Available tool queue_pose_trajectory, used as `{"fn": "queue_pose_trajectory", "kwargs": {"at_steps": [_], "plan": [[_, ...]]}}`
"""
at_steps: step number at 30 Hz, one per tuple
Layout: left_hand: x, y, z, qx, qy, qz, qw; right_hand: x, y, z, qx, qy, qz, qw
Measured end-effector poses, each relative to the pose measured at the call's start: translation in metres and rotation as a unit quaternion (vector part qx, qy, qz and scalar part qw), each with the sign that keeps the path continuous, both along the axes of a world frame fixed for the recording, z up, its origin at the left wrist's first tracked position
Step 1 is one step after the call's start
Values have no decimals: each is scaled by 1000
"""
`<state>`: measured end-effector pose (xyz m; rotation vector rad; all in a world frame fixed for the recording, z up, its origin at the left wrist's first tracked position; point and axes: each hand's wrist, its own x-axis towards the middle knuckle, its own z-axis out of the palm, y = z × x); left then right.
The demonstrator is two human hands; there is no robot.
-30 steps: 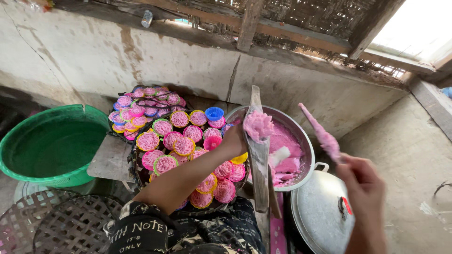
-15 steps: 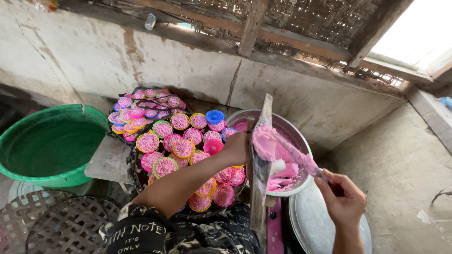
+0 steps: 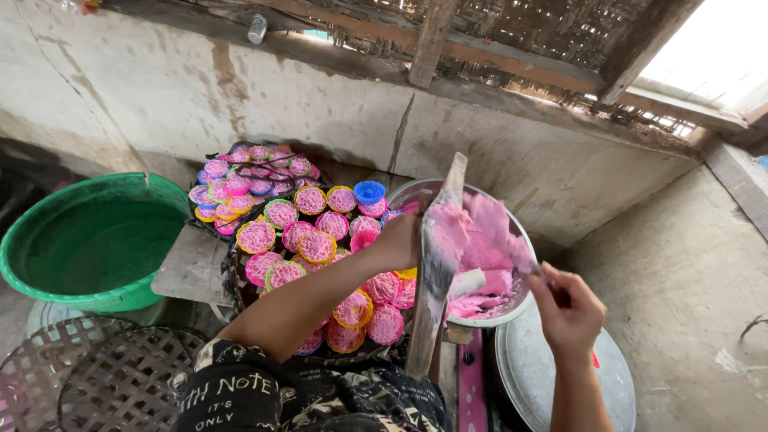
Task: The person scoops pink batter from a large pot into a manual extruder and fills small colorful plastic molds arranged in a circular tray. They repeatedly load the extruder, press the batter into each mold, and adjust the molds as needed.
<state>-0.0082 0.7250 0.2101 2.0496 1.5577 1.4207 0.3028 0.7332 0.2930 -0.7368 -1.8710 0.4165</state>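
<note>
R hand [image 3: 570,308] now lower, gripping spatula [image 3: 512,252] | L hand [image 3: 400,240] clasps board [image 3: 436,272]

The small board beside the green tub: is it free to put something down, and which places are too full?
The grey board between the green tub and the tray of pink-filled cups shows bare. The metal lid under the right hand is also bare on its right part. The tray is packed, and the left hand with its wooden slat crowds the metal bowl.

Left hand [image 3: 398,242] extended, right hand [image 3: 570,308] fisted.
</note>
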Motion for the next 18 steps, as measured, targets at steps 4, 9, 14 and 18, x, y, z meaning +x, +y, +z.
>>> {"fn": "queue_pose_trajectory", "kwargs": {"at_steps": [4,9,14,18], "plan": [[12,-3,3,-35,29,-1,999,-17,3,4,85,-55,-55,993],[-8,-3,-2,-116,-48,61,990,-8,-14,-3,88,-104,23,990],[-16,2,-12,-50,7,18,999,13,-5,-15,-113,-54,140,982],[-7,-3,-13,-19,38,-32,999,9,15,-18,-91,-25,20,995]]}}
